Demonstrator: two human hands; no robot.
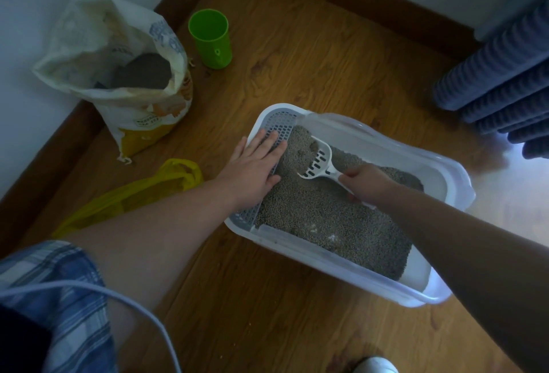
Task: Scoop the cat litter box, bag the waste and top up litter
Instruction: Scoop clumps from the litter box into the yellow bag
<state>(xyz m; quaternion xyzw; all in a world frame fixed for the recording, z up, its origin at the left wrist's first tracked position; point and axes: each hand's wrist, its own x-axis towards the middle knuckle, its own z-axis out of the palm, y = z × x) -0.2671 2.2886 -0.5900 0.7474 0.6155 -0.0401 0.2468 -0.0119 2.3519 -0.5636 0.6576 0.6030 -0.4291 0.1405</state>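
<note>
A white litter box [439,164] full of grey litter [326,218] sits on the wooden floor. My left hand [252,167] lies flat, fingers spread, on the box's grey grid step [282,123] at its left end. My right hand [365,181] grips the handle of a white slotted scoop [319,160], whose head is dug into the litter beside a clump [307,148] at the far end. A yellow plastic bag [130,194] lies on the floor left of the box. An open litter sack [118,75] stands at the back left.
A green plastic cup [211,38] stands upright beside the sack. Dark baseboards line the walls behind. A blue ribbed curtain [499,75] hangs at the right. A white cable [118,298] crosses my checked shorts at bottom left. A white shoe tip [375,365] shows at the bottom edge.
</note>
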